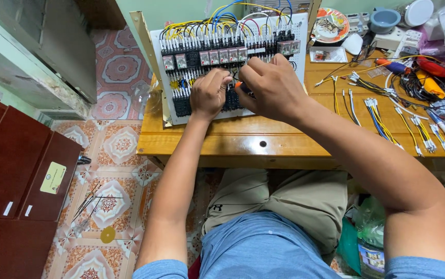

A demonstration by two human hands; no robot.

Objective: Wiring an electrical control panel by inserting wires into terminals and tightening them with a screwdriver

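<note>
A seated person works with both hands at a white control panel (181,111) that lies tilted on a wooden desk (243,142), seen from above by the head camera. The left hand (209,93) is curled into a loose fist against the middle of the panel, its fingertips pinched at a row of black terminal blocks (182,106); whether they grip a wire cannot be told. The right hand (271,85) is closed around a screwdriver with an orange handle (239,85), of which only a short piece shows between the two hands, its tip pointing towards the left fingers. Across the top of the panel runs a line of small relays (217,56), fed by loops of yellow, blue, black and red wire (222,18). To the right on the desk lie bundles of cut wires with white ends (377,116), some blue and some yellow, well apart from the hands, and beyond them a heap of tools with red and orange handles (424,72). A patterned plate (331,25) and a blue bowl (384,19) stand at the far edge. Dark red cabinets (16,170) stand on the patterned tile floor (114,150) to the left.
</note>
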